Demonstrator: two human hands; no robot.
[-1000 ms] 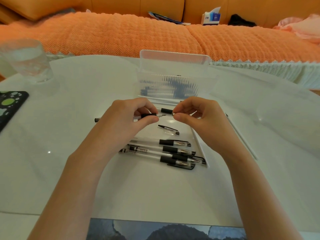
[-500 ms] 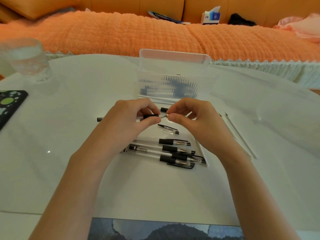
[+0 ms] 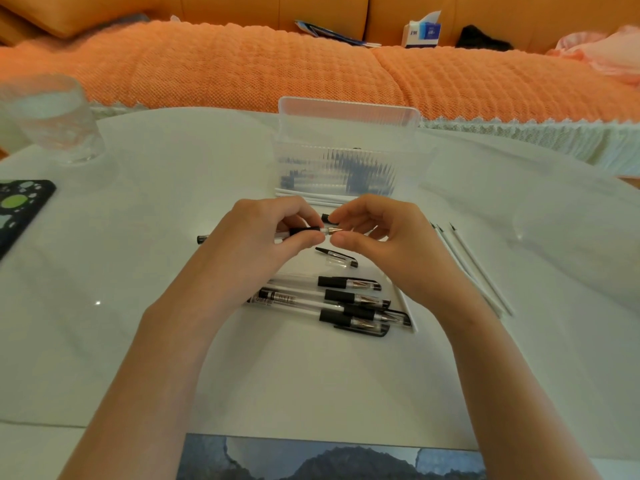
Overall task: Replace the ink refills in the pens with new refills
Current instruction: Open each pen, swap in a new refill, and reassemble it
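My left hand (image 3: 256, 237) grips a clear pen with a black grip (image 3: 304, 231), held level above the white table; its back end sticks out left of my wrist. My right hand (image 3: 381, 237) pinches the pen's metal tip cone. A loose pen cap (image 3: 337, 257) lies just below the hands. Several capped pens (image 3: 349, 301) lie in a pile nearer to me. A few white refills (image 3: 474, 271) lie to the right. A clear ribbed plastic box (image 3: 343, 168) with its lid up stands behind the hands.
A glass of water (image 3: 52, 119) stands at the far left, with a dark spotted phone case (image 3: 17, 209) in front of it. An orange sofa with a tissue box (image 3: 420, 31) runs along the back. A dark picture (image 3: 329, 459) lies at the table's near edge.
My right hand has moved left until its fingertips meet the pen's tip by my left hand. The gap between the hands has closed.
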